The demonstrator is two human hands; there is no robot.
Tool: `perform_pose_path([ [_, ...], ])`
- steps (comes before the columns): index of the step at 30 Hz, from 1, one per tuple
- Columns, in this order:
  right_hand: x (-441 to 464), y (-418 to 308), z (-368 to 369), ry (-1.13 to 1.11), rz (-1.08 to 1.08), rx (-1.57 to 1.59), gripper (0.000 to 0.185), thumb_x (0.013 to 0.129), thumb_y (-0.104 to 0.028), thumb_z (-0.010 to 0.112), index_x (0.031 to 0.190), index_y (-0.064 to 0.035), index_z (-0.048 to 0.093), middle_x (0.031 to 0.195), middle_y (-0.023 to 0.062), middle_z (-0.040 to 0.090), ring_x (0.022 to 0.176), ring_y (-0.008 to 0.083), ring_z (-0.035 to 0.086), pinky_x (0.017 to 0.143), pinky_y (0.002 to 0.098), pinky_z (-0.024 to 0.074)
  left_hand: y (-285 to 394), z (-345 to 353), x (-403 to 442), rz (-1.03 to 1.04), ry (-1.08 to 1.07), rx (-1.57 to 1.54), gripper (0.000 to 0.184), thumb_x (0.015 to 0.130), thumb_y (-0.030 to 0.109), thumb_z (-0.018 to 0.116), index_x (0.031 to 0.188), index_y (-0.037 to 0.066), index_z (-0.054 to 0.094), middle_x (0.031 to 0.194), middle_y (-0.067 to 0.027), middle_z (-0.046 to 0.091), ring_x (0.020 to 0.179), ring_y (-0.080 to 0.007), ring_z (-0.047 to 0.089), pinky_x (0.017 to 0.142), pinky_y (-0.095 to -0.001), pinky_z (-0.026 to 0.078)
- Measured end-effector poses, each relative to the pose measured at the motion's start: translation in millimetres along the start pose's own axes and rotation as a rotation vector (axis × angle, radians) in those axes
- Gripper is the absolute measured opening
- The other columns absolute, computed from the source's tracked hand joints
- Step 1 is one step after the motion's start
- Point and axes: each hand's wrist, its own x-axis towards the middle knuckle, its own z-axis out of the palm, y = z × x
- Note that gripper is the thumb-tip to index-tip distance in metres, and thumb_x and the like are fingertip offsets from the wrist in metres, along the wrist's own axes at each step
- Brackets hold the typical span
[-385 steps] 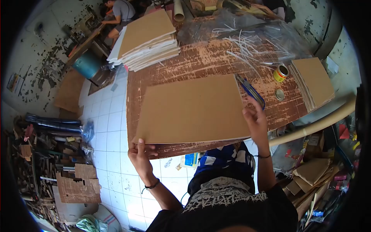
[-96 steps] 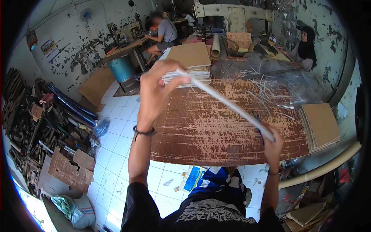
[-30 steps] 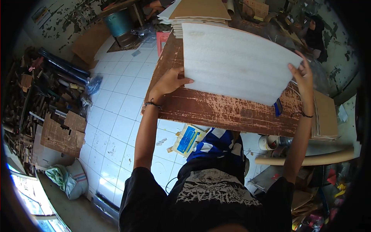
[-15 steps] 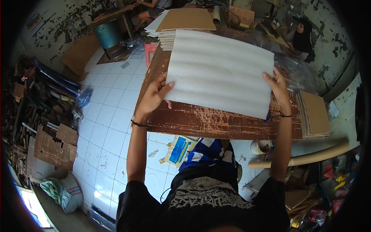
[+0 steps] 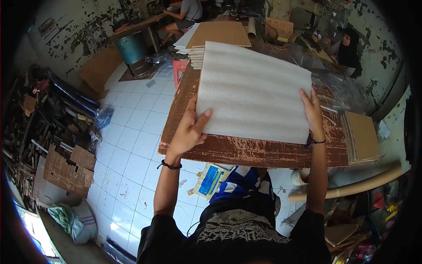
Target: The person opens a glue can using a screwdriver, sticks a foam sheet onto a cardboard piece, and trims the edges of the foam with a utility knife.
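Note:
A white foam sheet (image 5: 255, 94), rectangular with soft ripples, is held over the worn brown table (image 5: 246, 152). My left hand (image 5: 188, 134) grips its near left edge, thumb on top and fingers going underneath. On the right edge, my right hand (image 5: 313, 114) pinches the sheet with its thumb above, and some of its fingers are partly hidden. The sheet covers much of the tabletop, so what lies beneath it cannot be seen.
Brown and white cardboard sheets (image 5: 222, 35) are stacked at the table's far left. More cardboard pieces (image 5: 362, 136) lie at its right end, near clear plastic (image 5: 340, 90). A long cardboard tube (image 5: 351, 189) is below. Two people (image 5: 187, 13) are in the background.
The view has shifted a little, so the scene sits lower and further right. The sheet's near left corner has come closer to me with my left hand. Both hands keep their hold.

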Motion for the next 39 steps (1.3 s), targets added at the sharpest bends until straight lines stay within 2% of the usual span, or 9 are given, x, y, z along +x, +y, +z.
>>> perform_pose_path([
  [3, 1.1, 16.1, 0.0, 0.046, -0.005, -0.143, 0.067, 0.102, -0.039, 0.061, 0.142, 0.0113, 0.046, 0.138, 0.0224, 0.058, 0.128, 0.0257, 0.055, 0.109, 0.0334, 0.0395, 18.4, 10.7, -14.1, 0.034, 0.040, 0.071, 0.056, 0.108, 0.022, 0.051, 0.153, 0.004, 0.024, 0.091, -0.0081, 0.062, 0.047, -0.0064, 0.047, 0.043, -0.0204, 0.043],
  [7, -1.4, 31.0, 2.1, 0.125, 0.055, -0.241, 0.072, 0.102, -0.042, 0.059, 0.146, 0.0122, 0.042, 0.142, 0.0243, 0.055, 0.133, 0.0278, 0.052, 0.112, 0.0342, 0.0371, 31.7, 19.0, -28.6, 0.089, 0.014, 0.207, 0.062, 0.108, 0.020, 0.048, 0.158, 0.000, 0.016, 0.118, -0.0194, 0.061, 0.067, -0.0138, 0.061, 0.050, -0.0253, 0.051],
  [8, -2.7, 26.6, 4.7, 0.144, 0.059, -0.268, 0.072, 0.102, -0.042, 0.059, 0.147, 0.0119, 0.041, 0.143, 0.0242, 0.054, 0.133, 0.0276, 0.051, 0.112, 0.0338, 0.0369, 23.2, 22.0, -26.6, 0.198, 0.040, 0.175, 0.060, 0.107, 0.019, 0.049, 0.156, -0.002, 0.022, 0.128, -0.0210, 0.056, 0.059, -0.0097, 0.061, 0.040, -0.0204, 0.048],
  [10, -6.8, 16.0, 5.4, 0.097, 0.056, -0.146, 0.072, 0.102, -0.042, 0.059, 0.147, 0.0114, 0.040, 0.142, 0.0232, 0.054, 0.133, 0.0273, 0.051, 0.112, 0.0332, 0.0367, 13.0, 23.2, -24.9, 0.270, 0.074, 0.248, 0.059, 0.107, 0.019, 0.048, 0.156, -0.003, 0.023, 0.128, -0.0223, 0.056, 0.058, -0.0103, 0.061, 0.040, -0.0205, 0.047],
  [14, -8.7, 7.2, 4.0, 0.083, 0.061, 0.008, 0.070, 0.102, -0.041, 0.060, 0.147, 0.0095, 0.042, 0.139, 0.0203, 0.057, 0.130, 0.0248, 0.053, 0.110, 0.0317, 0.0383, 38.7, 16.7, -33.9, 0.012, -0.030, 0.194, 0.060, 0.109, 0.018, 0.045, 0.158, -0.002, 0.017, 0.105, -0.0188, 0.067, 0.061, -0.0148, 0.065, 0.051, -0.0261, 0.051],
  [17, -9.3, 6.2, -1.0, 0.230, -0.013, -0.052, 0.063, 0.102, -0.037, 0.061, 0.143, 0.0077, 0.047, 0.134, 0.0167, 0.060, 0.122, 0.0204, 0.056, 0.105, 0.0303, 0.0417, 30.7, 9.7, -27.2, 0.064, 0.014, 0.152, 0.056, 0.110, 0.019, 0.044, 0.157, -0.002, 0.023, 0.092, -0.0142, 0.069, 0.052, -0.0136, 0.062, 0.049, -0.0257, 0.050],
  [22, -22.3, -45.0, -8.2, 0.154, -0.033, 0.009, 0.049, 0.103, -0.030, 0.062, 0.137, 0.0047, 0.054, 0.126, 0.0109, 0.065, 0.112, 0.0133, 0.058, 0.099, 0.0271, 0.0435, -1.1, -17.2, -3.1, 0.153, 0.027, -0.019, 0.039, 0.109, 0.017, 0.045, 0.142, -0.004, 0.052, 0.095, -0.0098, 0.071, 0.072, -0.0126, 0.069, 0.060, -0.0270, 0.058],
  [33, -10.2, 12.6, -30.1, 0.045, 0.086, -0.202, 0.067, 0.099, -0.040, 0.064, 0.140, 0.0116, 0.051, 0.136, 0.0185, 0.061, 0.123, 0.0207, 0.057, 0.108, 0.0296, 0.0391, -24.2, -21.2, 12.1, -0.058, -0.057, -0.079, 0.045, 0.110, 0.020, 0.041, 0.138, -0.016, 0.046, 0.088, -0.0200, 0.070, 0.056, -0.0236, 0.069, 0.051, -0.0307, 0.060],
  [39, -18.2, -9.4, -22.2, 0.088, 0.211, 0.028, 0.063, 0.102, -0.039, 0.059, 0.142, 0.0083, 0.051, 0.142, 0.0171, 0.058, 0.129, 0.0212, 0.054, 0.110, 0.0294, 0.0382, -40.9, -28.0, 14.8, -0.121, -0.053, -0.028, 0.043, 0.111, 0.017, 0.038, 0.141, -0.013, 0.045, 0.096, -0.0196, 0.070, 0.063, -0.0249, 0.072, 0.056, -0.0313, 0.062],
])
